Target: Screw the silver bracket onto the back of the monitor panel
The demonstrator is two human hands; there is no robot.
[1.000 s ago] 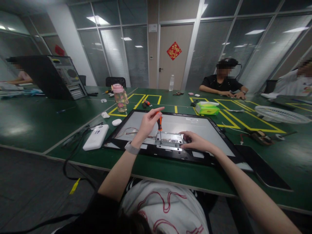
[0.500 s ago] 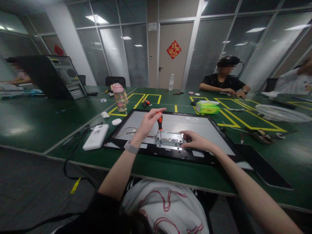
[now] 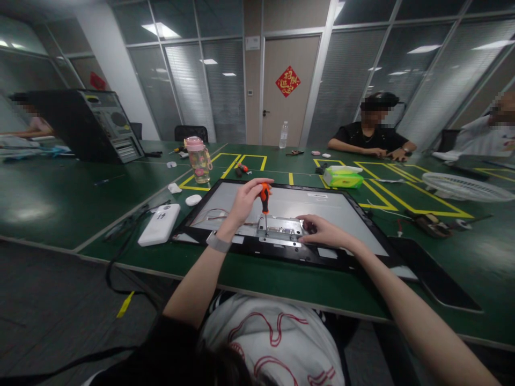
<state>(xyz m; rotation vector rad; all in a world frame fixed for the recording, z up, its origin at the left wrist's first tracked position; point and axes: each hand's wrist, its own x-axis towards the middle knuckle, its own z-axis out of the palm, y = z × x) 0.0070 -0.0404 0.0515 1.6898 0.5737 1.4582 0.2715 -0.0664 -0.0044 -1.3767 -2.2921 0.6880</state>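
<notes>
A monitor panel (image 3: pixel 322 206) lies face down on the green table, black frame around a grey metal back. Across its near middle sits a silver metal bracket (image 3: pixel 281 231). My left hand (image 3: pixel 243 203) is closed around an orange-and-black screwdriver (image 3: pixel 264 199), held upright with its tip on the bracket's left end. My right hand (image 3: pixel 324 231) rests on the bracket's right end, fingers curled and pressing down on it. Thin wires (image 3: pixel 207 217) run over the panel's left part.
A white power bank (image 3: pixel 159 225) with a black cable lies left of the panel. Behind are a pink-lidded bottle (image 3: pixel 198 160), a green tissue pack (image 3: pixel 341 177), a computer case (image 3: pixel 96 126) and a white fan grille (image 3: pixel 462 187). Other people sit at the far side.
My left hand's fingers have curled in tighter around the screwdriver handle, turning it in place. The right hand and the bracket have stayed where they were.
</notes>
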